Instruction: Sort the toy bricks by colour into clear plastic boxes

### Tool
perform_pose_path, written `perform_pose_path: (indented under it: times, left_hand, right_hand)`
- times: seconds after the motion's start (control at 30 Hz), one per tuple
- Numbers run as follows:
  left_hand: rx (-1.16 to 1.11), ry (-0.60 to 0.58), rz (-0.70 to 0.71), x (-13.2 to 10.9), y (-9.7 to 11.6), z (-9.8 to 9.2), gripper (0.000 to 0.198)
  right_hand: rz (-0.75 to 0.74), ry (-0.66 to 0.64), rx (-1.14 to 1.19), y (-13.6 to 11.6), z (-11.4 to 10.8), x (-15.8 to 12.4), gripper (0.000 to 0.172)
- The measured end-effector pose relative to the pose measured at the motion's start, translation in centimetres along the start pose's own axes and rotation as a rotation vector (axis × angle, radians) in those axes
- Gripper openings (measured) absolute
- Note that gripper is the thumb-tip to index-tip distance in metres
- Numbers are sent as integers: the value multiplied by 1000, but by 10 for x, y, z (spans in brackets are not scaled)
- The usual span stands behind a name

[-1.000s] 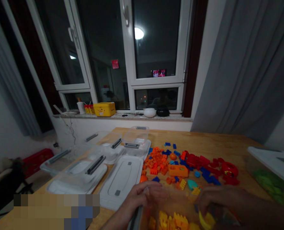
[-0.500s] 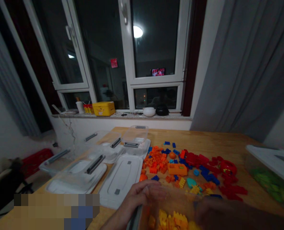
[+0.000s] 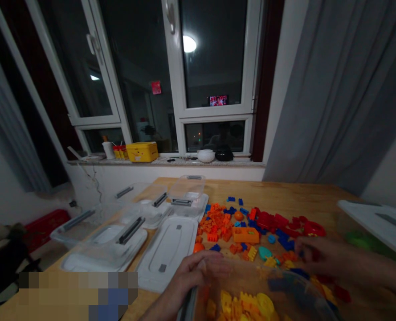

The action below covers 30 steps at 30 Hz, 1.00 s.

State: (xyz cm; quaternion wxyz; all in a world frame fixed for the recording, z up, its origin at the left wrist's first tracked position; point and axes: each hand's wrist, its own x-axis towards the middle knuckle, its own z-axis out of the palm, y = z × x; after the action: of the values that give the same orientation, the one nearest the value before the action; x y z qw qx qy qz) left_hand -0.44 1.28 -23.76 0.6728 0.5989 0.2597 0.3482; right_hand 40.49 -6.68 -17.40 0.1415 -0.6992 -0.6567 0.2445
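Observation:
My left hand (image 3: 196,269) wraps over the upper left edge of a clear plastic box (image 3: 258,278). Several yellow building bricks (image 3: 239,307) and a round yellow piece (image 3: 265,304) lie inside it. Beyond the box's right side, my right hand (image 3: 314,255) is low over the toy pile, close to blue bricks (image 3: 285,240) and red pieces. Its fingers point down and are smeared, so whether they pinch a piece is unclear. Near the box's far wall lie a teal piece (image 3: 265,254) and a yellow brick (image 3: 252,254).
Orange bricks (image 3: 216,220), an orange block (image 3: 246,235) and red pieces (image 3: 267,220) spread across the wooden table (image 3: 304,194). White lids (image 3: 167,249) and clear boxes (image 3: 187,189) stand at the left. A lidded box (image 3: 378,223) with green pieces stands right.
My right hand has moved from over the clear box out to the right, above the pile. The round yellow piece now shows fully in the box. My left hand keeps its hold.

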Motion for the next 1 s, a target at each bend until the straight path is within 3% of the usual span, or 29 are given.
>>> perform_pose_path:
  times: [0.13, 0.2, 0.33, 0.47, 0.6, 0.83, 1.0]
  left_hand:
    - [35, 31, -11, -2, 1, 0, 56]
    - [29, 33, -33, -3, 3, 2, 58]
    - [-7, 45, -64, -5, 6, 5, 59]
    - [-5, 63, -75, -6, 7, 7, 59]
    - [-29, 48, -88, -8, 10, 10, 62]
    - [19, 12, -56, -4, 12, 7, 61]
    - [-8, 51, -68, -3, 12, 8, 63]
  right_hand:
    - [244, -161, -144, 1, 15, 5, 33]
    - [280, -205, -108, 3, 23, 8, 41]
    - [176, -146, -35, 8, 34, 15, 46]
    - [48, -110, -63, 2, 36, 21, 27]
    - [-64, 21, -160, -5, 36, 31, 14]
    - [-115, 49, -137, -4, 32, 37, 41]
    - [-112, 67, -148, -11, 28, 34, 36]
